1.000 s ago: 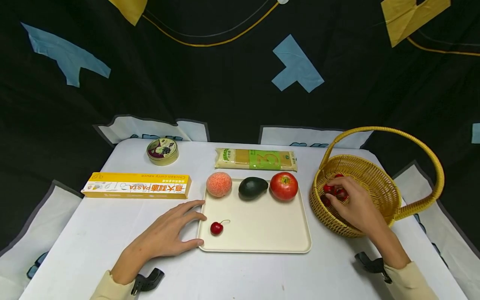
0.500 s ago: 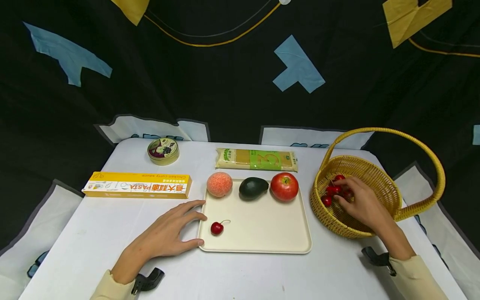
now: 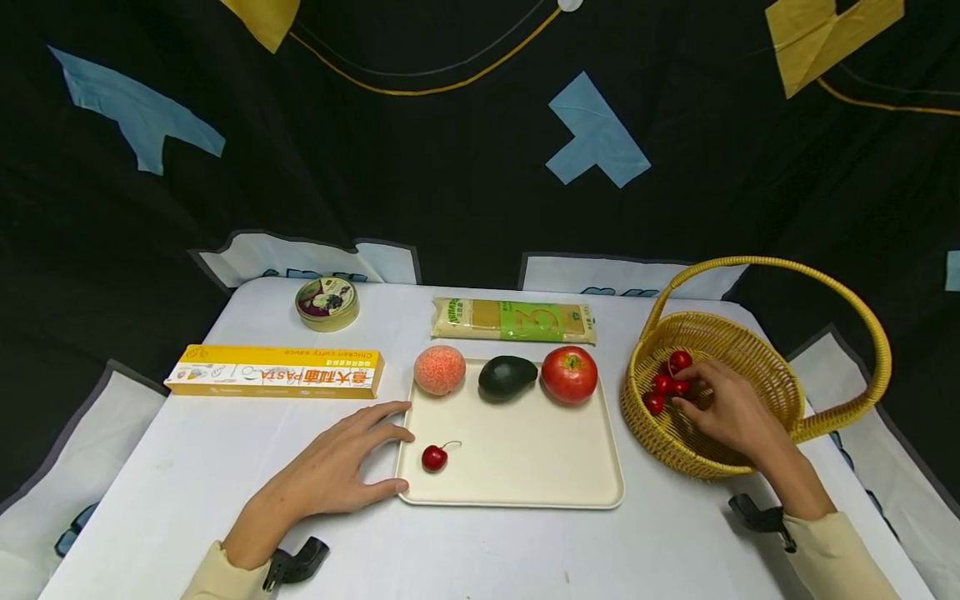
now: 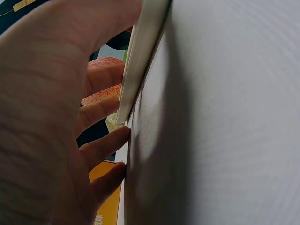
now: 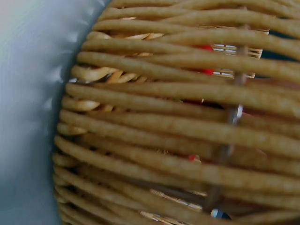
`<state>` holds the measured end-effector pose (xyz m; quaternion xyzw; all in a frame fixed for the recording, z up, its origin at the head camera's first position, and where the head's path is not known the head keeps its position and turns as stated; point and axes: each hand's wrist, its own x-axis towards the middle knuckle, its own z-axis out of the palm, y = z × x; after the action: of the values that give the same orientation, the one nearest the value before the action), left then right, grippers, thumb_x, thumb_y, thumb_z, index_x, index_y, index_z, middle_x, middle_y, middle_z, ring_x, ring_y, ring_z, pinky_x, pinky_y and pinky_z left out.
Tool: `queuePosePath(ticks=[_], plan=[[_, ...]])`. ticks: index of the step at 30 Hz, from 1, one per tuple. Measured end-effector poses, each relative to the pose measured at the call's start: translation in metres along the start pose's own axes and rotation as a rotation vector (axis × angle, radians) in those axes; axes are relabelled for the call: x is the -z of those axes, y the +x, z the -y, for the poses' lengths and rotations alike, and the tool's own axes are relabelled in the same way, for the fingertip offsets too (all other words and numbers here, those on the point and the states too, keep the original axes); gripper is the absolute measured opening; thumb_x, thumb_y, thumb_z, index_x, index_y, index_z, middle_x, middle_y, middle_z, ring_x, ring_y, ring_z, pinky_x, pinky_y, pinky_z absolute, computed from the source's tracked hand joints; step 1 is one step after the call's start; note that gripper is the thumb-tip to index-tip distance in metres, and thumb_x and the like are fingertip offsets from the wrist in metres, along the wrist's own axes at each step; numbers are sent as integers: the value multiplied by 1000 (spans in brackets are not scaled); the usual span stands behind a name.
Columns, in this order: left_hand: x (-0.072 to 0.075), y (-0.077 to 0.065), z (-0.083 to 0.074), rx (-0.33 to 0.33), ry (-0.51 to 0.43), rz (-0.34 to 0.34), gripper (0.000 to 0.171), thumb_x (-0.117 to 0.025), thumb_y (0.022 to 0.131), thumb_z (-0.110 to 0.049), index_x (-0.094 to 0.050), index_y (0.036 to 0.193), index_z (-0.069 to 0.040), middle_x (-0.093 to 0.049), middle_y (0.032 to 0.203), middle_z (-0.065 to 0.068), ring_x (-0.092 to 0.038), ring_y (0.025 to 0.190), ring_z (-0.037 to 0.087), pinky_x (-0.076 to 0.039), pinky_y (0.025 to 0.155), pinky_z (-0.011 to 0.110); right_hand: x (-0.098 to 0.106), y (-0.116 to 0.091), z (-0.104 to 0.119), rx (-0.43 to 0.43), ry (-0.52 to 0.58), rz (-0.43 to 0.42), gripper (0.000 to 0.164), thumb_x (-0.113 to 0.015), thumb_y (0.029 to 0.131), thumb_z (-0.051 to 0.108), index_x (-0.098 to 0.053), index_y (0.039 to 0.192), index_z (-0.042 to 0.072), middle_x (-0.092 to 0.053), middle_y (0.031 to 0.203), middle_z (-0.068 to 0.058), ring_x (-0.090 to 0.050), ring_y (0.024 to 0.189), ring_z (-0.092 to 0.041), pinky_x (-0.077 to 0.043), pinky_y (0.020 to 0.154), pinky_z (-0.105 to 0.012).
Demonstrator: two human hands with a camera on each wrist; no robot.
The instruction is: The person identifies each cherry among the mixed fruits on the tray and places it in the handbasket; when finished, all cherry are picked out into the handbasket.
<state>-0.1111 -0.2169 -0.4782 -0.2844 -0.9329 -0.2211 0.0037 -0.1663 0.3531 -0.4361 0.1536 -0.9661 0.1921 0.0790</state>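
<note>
My left hand [image 3: 333, 462] lies spread at the left edge of a cream tray [image 3: 525, 450], fingertips and thumb touching its rim. On that tray sit a cherry [image 3: 434, 458] with its stem, a speckled pink-orange round fruit [image 3: 439, 370], a dark green avocado [image 3: 507, 377] and a red apple [image 3: 569, 375]. My right hand [image 3: 729, 415] reaches into a yellow wicker basket [image 3: 652, 437], thumb and forefinger pinching a cherry [image 3: 681, 388]. Several other cherries [image 3: 654, 403] lie beside those fingertips. In the right wrist view the woven wall [image 5: 164, 103] hides most of this hand.
A pasta box [image 3: 276, 372] lies at left, with a round tin [image 3: 327, 302] behind it. A noodle packet [image 3: 513, 320] lies behind the tray. The basket's tall handle [image 3: 873, 333] arches above its right side. White cloth [image 3: 480, 550] covers the table.
Inside the basket, my right hand has shifted slightly right and down, so more cherries show beside its fingertips. My left hand and the things on the tray have stayed put.
</note>
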Motion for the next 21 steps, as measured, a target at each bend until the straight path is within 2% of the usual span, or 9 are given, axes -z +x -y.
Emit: queuePosePath(ticks=[13, 21], plan=[[0, 0, 1, -8, 4, -2, 52, -85, 87, -57, -71, 130, -32, -46, 167, -2, -50, 148, 30, -46, 117, 57, -4, 0, -3, -70, -6, 80, 39, -88, 87, 9, -71, 122, 1, -69, 116, -22, -65, 94, -32, -63, 80, -51], [-1, 0, 1, -20, 5, -13, 53, -86, 87, -57, -71, 130, -31, -47, 166, -1, -51, 147, 31, -46, 116, 57, -3, 1, -2, -109, -17, 107, 37, -86, 90, 11, -72, 123, 3, -66, 119, -23, -65, 96, -33, -62, 87, -58]])
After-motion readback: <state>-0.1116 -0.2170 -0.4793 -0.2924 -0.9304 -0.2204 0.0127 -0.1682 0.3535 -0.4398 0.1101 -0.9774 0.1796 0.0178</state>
